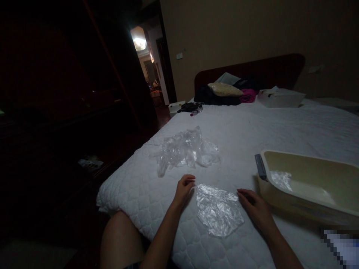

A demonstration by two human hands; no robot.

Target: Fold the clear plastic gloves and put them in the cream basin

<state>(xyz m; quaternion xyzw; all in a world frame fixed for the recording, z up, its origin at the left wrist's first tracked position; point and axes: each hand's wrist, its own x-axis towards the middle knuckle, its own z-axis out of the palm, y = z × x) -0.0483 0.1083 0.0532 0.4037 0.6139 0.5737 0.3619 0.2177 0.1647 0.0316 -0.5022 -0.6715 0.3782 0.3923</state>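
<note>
A clear, crinkled plastic bag (218, 211) lies flattened on the white quilted bed (280, 130) in front of me. My left hand (183, 188) rests at the bag's upper left edge with its fingers curled, touching the plastic. At the bag's upper right edge my right hand (254, 207) lies with fingers bent down on the quilt. A loose pile of more clear plastic bags (185, 149) sits a little farther up the bed, apart from both hands.
A beige plastic tub (308, 186) with a bit of clear plastic inside stands right of my right hand. A white box (280, 98), pillows and dark and pink clothes (224, 93) lie near the headboard. Left of the bed is dark floor and an open doorway (148, 67).
</note>
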